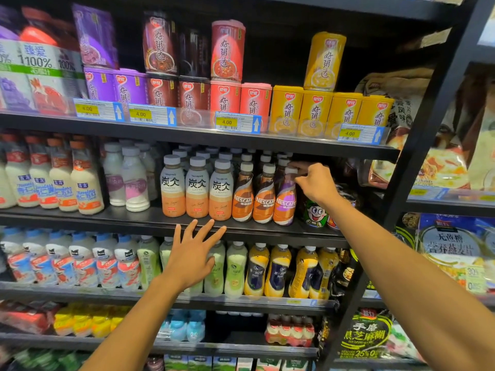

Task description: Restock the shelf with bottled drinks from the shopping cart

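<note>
The right hand reaches in from 4 o'clock and pinches the white cap of a purple-label Nescafé bottle, thumb and fingers curled round the neck. This bottle is at the front edge of the middle shelf, at the right end of the coffee row. It touches the two orange Nescafé bottles at its 9 o'clock and leans slightly, cap toward 1 o'clock. Its base looks to be on the shelf board.

At its 3 o'clock sits a green can with a cartoon face, close beside it, and beyond that the black upright post closes off the bay. Overhead, the next shelf's lip leaves only a narrow gap above the caps (the knuckles are just under it).

The left hand is released, fingers spread and straight, grasping nothing. Its fingertips lie at the front edge of the middle shelf, at 6 o'clock from the Tanbing latte bottles.
</note>
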Demonstrator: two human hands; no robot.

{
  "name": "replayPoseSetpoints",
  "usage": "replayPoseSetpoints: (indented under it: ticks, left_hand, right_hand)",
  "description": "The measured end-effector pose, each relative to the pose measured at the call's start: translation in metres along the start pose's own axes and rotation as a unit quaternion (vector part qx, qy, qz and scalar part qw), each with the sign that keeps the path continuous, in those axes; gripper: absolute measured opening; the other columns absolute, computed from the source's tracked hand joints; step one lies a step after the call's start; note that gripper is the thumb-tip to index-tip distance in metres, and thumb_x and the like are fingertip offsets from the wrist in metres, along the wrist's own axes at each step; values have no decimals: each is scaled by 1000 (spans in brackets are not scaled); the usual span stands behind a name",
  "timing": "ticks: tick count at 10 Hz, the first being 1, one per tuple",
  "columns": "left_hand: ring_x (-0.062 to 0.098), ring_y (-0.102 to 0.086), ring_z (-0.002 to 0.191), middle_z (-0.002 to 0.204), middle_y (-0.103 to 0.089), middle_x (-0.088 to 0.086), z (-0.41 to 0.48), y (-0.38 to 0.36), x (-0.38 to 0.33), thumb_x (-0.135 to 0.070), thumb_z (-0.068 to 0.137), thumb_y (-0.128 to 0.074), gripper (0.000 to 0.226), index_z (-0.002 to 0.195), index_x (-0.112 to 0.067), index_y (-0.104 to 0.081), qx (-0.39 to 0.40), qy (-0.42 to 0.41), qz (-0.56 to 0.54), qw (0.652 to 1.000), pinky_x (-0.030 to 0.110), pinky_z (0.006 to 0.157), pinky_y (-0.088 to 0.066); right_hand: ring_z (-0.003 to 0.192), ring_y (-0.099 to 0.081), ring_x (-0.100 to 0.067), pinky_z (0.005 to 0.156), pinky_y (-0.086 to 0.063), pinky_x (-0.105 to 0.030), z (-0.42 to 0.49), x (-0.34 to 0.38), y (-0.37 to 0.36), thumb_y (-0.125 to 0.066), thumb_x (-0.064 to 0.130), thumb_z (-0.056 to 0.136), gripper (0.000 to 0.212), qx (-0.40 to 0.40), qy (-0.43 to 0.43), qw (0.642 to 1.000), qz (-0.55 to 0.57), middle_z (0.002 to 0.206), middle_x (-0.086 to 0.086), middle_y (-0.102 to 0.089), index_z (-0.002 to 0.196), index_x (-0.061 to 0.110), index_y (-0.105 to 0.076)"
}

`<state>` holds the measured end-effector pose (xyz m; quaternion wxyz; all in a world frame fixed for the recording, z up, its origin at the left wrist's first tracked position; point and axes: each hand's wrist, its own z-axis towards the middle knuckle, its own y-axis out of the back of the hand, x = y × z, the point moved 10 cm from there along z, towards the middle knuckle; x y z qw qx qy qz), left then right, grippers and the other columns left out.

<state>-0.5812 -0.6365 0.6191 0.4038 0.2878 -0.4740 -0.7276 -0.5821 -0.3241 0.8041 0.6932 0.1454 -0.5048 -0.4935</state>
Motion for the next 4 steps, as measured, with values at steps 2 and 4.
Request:
replayPoseSetpoints:
  ticks: [2, 4]
  left_hand:
    - [39, -13, 155, 171, -14, -6, 0, 1, -1, -46, 93, -55, 83, 160, -49, -6, 1, -4, 4, 1000, 66, 122, -1]
    - [37, -7, 157, 172, -10, -6, 0, 1, -1, -44, 96, -53, 81, 160, -48, -3, 12, 6, 6, 1000, 65, 123, 2]
  right_hand:
    - [72, -64, -29, 60, -45, -34, -6, 2, -1, -72, 12, 95, 31, -9, 8, 1000, -9, 76, -18, -67, 67, 1, -60]
    - [75, -58, -24, 59, -43, -37, -30, 16, 3, -62, 45, 102, 38, -21, 80, 994, -67, 80, -7, -62, 95, 8, -64]
